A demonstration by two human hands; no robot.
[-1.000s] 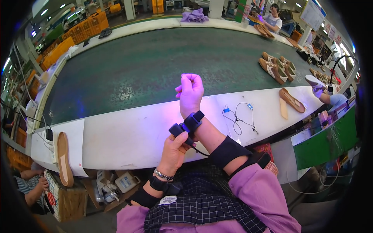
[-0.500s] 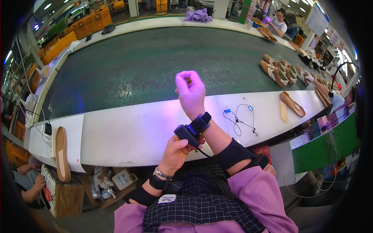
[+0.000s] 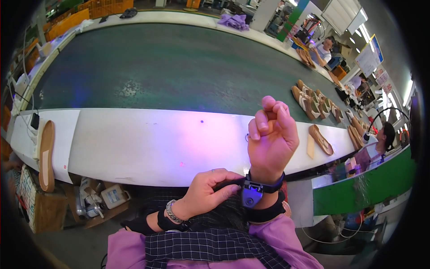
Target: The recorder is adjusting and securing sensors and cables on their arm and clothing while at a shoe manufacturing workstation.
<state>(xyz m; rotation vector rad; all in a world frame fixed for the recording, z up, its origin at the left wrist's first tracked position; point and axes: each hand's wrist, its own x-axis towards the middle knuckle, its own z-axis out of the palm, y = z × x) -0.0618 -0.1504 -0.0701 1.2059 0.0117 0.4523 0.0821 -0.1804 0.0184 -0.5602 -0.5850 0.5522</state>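
We look out through the left of two wide fisheye cameras worn on the head, facing forward and steeply down past the checked apron (image 3: 215, 245). The near edge of the tabletop (image 3: 121, 148) crosses below the middle of our view; the left hand (image 3: 204, 195) and right hand (image 3: 273, 141) sit close to us. Beyond the tabletop's far edge, we see across the green surface (image 3: 156, 58) into the room. Straight edges bow toward our dark, rounded border.

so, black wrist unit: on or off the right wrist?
On: the wrist unit has its strap round the right wrist; the left hand pinches a black strip. Fastened or not: cannot tell.
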